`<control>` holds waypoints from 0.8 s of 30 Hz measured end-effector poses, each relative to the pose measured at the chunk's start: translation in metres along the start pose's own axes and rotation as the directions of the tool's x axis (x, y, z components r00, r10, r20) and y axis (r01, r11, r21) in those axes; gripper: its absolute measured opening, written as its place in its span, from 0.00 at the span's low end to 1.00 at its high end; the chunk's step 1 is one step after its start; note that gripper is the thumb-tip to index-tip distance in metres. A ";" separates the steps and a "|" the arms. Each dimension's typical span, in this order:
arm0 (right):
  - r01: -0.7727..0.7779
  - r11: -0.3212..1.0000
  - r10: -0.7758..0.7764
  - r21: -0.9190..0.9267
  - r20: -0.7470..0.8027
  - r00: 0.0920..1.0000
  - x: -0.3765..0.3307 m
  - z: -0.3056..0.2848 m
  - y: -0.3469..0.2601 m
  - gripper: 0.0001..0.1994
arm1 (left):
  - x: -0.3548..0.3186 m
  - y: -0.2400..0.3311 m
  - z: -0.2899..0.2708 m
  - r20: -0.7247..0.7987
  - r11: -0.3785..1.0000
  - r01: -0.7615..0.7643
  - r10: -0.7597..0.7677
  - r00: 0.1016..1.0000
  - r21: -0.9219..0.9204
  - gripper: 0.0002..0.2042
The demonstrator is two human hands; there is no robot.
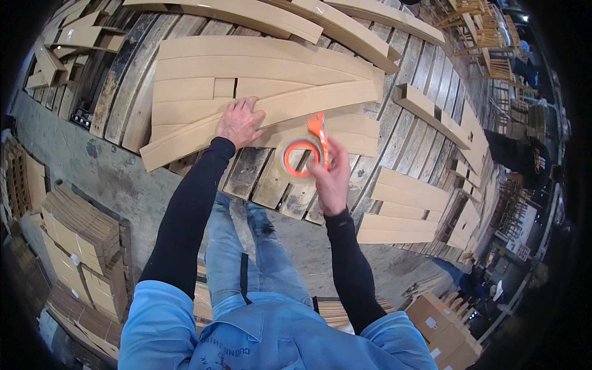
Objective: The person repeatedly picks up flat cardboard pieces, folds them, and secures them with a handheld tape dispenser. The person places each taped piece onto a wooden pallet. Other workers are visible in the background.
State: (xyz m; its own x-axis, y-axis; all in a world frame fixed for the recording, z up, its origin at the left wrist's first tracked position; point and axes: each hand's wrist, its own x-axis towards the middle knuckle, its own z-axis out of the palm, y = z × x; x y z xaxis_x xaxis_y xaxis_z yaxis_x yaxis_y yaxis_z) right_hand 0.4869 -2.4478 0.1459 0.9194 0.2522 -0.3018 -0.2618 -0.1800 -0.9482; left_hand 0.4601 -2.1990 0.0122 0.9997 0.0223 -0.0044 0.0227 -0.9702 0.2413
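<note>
My left hand (239, 122) presses flat on a bundle of curved brown cardboard-wrapped pieces (259, 80) lying on a worn plank bench (259, 176). My right hand (330, 179) grips an orange tape dispenser (305, 151) with a roll of clear tape, held just off the bundle's near right edge. The dispenser's orange handle points up toward the wrapped pieces.
More wrapped curved pieces (345, 24) lie at the back and along the right (407, 197). Stacks of flat cardboard (80, 234) stand on the floor at left, boxes (441, 320) at lower right. Wooden chair frames (487, 37) and other people are at far right.
</note>
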 end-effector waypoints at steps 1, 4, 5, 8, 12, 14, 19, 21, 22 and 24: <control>0.217 0.935 -0.226 -0.281 0.002 0.974 0.016 0.011 -0.012 0.29 | -0.003 -0.001 0.001 -0.013 1.000 -0.003 0.003 1.000 0.000 0.17; 0.522 0.604 -0.571 -0.602 0.131 0.811 0.058 0.054 -0.049 0.24 | -0.007 -0.006 0.007 -0.016 1.000 0.009 -0.009 1.000 -0.015 0.18; 0.502 0.559 -0.528 -0.660 0.184 0.829 0.072 0.064 -0.043 0.21 | -0.005 -0.004 0.006 -0.008 1.000 0.010 -0.010 1.000 -0.022 0.17; 0.425 0.370 -0.311 -0.826 0.321 0.895 0.105 0.088 -0.019 0.16 | -0.001 0.002 0.001 -0.013 0.999 0.004 -0.005 1.000 -0.047 0.16; 0.348 0.177 -0.030 -0.921 0.349 0.937 0.118 0.101 -0.005 0.14 | -0.003 0.002 0.002 0.025 0.995 0.013 -0.011 1.000 -0.094 0.14; 0.366 0.174 -0.042 -0.914 0.365 0.930 0.116 0.099 -0.006 0.13 | -0.002 0.000 -0.002 0.064 0.994 0.038 -0.031 0.997 -0.103 0.14; 0.376 0.216 -0.076 -0.901 0.369 0.926 0.066 0.067 0.008 0.15 | 0.000 0.004 -0.011 0.137 0.993 0.090 -0.079 0.987 -0.080 0.15; 0.388 0.261 -0.155 -0.884 0.359 0.921 0.044 0.053 0.022 0.17 | -0.002 0.002 -0.005 0.087 0.994 0.085 -0.079 0.993 -0.065 0.16; 0.393 0.289 -0.208 -0.873 0.344 0.916 0.033 0.044 0.033 0.18 | -0.002 0.002 -0.003 0.060 0.995 0.079 -0.076 0.995 -0.057 0.17; 0.371 0.329 -0.194 -0.868 0.322 0.927 0.020 0.035 0.045 0.20 | 0.001 0.004 -0.009 0.136 0.993 0.096 -0.087 0.987 -0.062 0.19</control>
State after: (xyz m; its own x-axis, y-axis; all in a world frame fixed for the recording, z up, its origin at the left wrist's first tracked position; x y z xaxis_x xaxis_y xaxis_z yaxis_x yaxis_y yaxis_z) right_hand 0.4834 -2.4172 0.0938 0.8081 0.5749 -0.1280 0.5096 -0.7914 -0.3376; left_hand 0.4611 -2.2008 0.0222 0.9848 0.0733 -0.1573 0.1183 -0.9469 0.2991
